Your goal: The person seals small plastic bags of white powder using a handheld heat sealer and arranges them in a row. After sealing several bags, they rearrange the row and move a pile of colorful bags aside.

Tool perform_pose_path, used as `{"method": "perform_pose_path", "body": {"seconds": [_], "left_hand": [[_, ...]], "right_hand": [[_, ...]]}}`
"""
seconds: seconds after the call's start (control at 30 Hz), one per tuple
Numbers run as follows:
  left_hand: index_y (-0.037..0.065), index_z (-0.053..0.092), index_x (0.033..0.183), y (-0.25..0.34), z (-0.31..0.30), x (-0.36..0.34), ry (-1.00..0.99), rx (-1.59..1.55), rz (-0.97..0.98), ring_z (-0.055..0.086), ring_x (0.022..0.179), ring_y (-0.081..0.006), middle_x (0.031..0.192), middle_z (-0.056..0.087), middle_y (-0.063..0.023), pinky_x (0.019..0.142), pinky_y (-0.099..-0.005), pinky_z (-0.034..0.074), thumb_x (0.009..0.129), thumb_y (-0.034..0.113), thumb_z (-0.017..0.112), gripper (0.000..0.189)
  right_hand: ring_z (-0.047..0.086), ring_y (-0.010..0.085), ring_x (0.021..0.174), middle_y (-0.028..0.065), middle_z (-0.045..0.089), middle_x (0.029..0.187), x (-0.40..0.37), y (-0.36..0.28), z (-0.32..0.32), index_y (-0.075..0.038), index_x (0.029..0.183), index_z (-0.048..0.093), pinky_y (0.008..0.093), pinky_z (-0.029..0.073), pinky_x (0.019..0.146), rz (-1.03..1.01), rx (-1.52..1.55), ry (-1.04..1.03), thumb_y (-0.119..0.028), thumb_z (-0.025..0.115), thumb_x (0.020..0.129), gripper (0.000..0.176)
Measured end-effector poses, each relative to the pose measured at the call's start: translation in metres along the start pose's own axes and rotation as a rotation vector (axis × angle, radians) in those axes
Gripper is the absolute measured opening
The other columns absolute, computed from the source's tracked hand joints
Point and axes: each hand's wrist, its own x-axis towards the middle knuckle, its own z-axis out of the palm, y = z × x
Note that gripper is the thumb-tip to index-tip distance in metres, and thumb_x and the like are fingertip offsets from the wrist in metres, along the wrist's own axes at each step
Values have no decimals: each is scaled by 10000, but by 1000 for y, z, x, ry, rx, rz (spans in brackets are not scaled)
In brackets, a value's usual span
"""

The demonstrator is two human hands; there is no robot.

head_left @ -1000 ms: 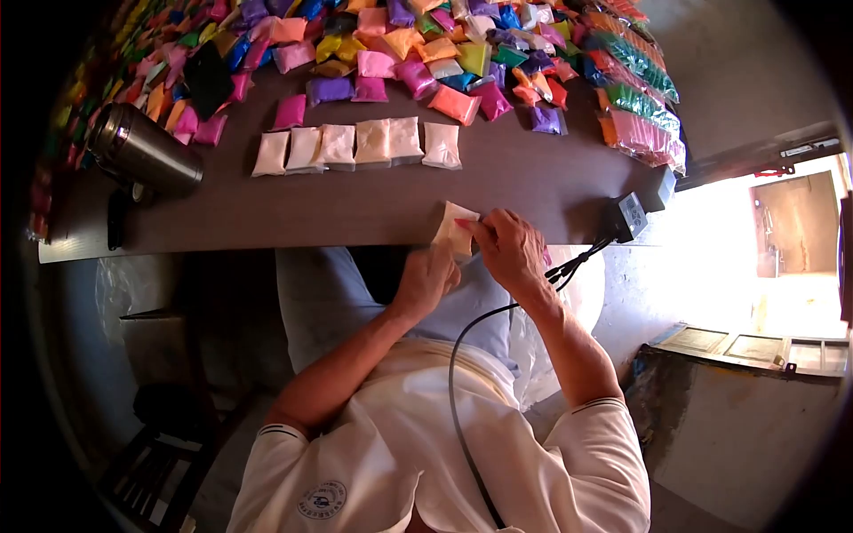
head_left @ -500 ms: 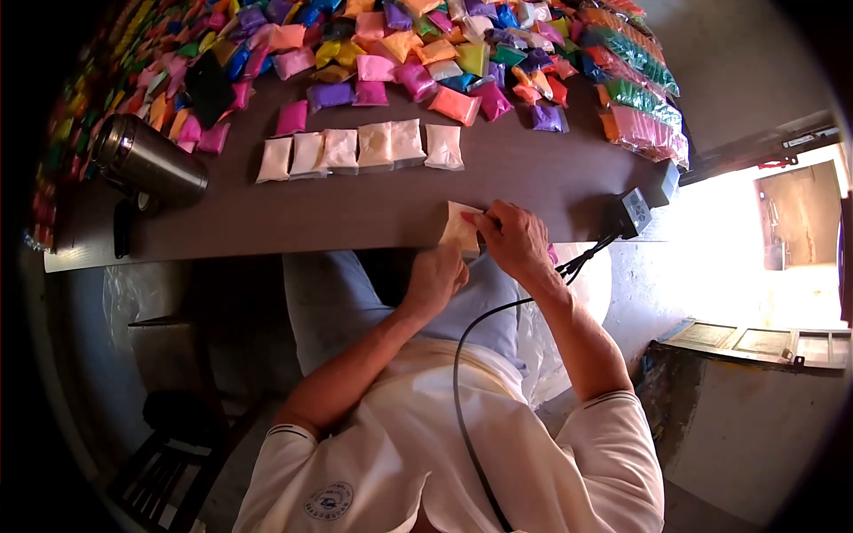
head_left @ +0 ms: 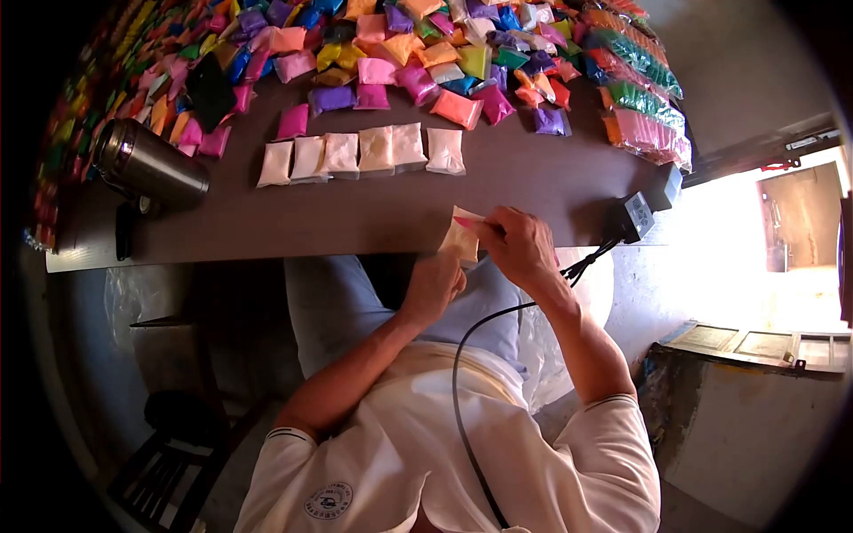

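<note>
A small pale cream packet [head_left: 459, 240] is held at the table's front edge, above my lap. My left hand [head_left: 434, 286] is closed on its lower end, the fingers curled. From the right, my right hand [head_left: 520, 247] is closed round a slim pink tool [head_left: 464, 220], whose pointed tip lies over the packet's upper part. Most of the tool is hidden by the fingers, and I cannot tell its exact kind. Beyond my hands, several similar pale packets [head_left: 375, 149] lie in a row on the dark table [head_left: 355, 213].
Many colourful packets [head_left: 373, 69] cover the table's far side, with bundled bags [head_left: 644, 98] at the right. A steel flask [head_left: 153, 163] lies at the left. A small black box [head_left: 638, 216] with a black cable [head_left: 458, 382] sits at the right edge; the cable crosses my front.
The pink tip and my right hand have shifted slightly left and down over the packet. My left hand still grips the packet's lower end. The view has moved a little.
</note>
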Motion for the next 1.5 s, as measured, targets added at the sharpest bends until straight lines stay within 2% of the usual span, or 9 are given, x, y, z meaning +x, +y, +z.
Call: {"method": "perform_pose_path", "body": {"seconds": [0.17, 0.27, 0.33, 0.43, 0.63, 0.87, 1.23, 1.37, 1.5], "left_hand": [[75, 368, 525, 5, 3, 1, 12, -105, -144, 388, 428, -77, 483, 407, -21, 398, -232, 282, 979, 416, 422, 571], [80, 360, 526, 8, 5, 3, 31, -116, -182, 399, 434, -80, 479, 403, -20, 395, -234, 285, 980, 406, 427, 563], [83, 353, 525, -3, 1, 3, 47, -117, -192, 406, 437, -81, 477, 401, -19, 393, -236, 286, 980, 403, 429, 562], [45, 414, 569, -16, -3, 2, -4, 176, 154, 422, 421, -101, 467, 404, -32, 399, -259, 323, 977, 302, 408, 483], [90, 346, 511, 4, 6, 1, 36, -137, -287, 397, 423, -76, 463, 362, -4, 388, -231, 275, 978, 420, 424, 577], [62, 382, 529, -3, 2, 4, 27, 119, 40, 394, 426, -83, 480, 412, -15, 406, -240, 293, 987, 386, 413, 562], [34, 484, 621, 25, -4, 10, 41, 498, 270, 405, 476, -62, 513, 447, 0, 449, -261, 323, 973, 307, 472, 446], [44, 486, 609, 23, -22, 1, -135, 254, 79, 417, 494, -75, 535, 464, 3, 477, -243, 340, 973, 323, 477, 458], [57, 506, 605, 2, -30, 1, -222, -135, -129, 449, 572, -86, 552, 477, -12, 524, -230, 366, 962, 441, 451, 528]], "right_hand": [[591, 361, 683, 141, 608, 707, 10, 10, 11, -15, 733, 584, 462, 445, 603, -119, -203, 3, -188, 631, 762, 181], [559, 292, 538, 138, 572, 606, 14, 20, 8, -13, 689, 604, 372, 424, 516, -308, -185, 171, -210, 679, 792, 235], [523, 253, 507, 126, 559, 594, 14, 20, -7, -3, 708, 606, 343, 413, 506, -32, 193, -2, -198, 681, 790, 224], [576, 317, 600, 113, 593, 654, 2, 5, -28, -24, 736, 622, 393, 446, 544, 70, 103, -100, -162, 652, 771, 145], [598, 329, 673, 120, 609, 701, -4, 4, 2, -36, 742, 625, 427, 450, 610, -187, -145, -21, -252, 657, 781, 221], [622, 319, 702, 142, 614, 723, -2, 6, -8, -39, 853, 594, 429, 451, 626, 178, 201, 28, -358, 624, 837, 321], [590, 240, 658, 121, 592, 712, 15, 4, 11, 2, 901, 562, 341, 456, 613, 123, 251, -58, -250, 632, 783, 287], [558, 157, 667, 108, 572, 745, 19, 27, 18, 11, 896, 568, 297, 454, 591, 163, 689, -66, -148, 613, 787, 199], [579, 151, 683, 114, 591, 736, 17, 13, 11, 17, 902, 577, 298, 467, 598, 154, 668, -95, -138, 602, 791, 193]]}}
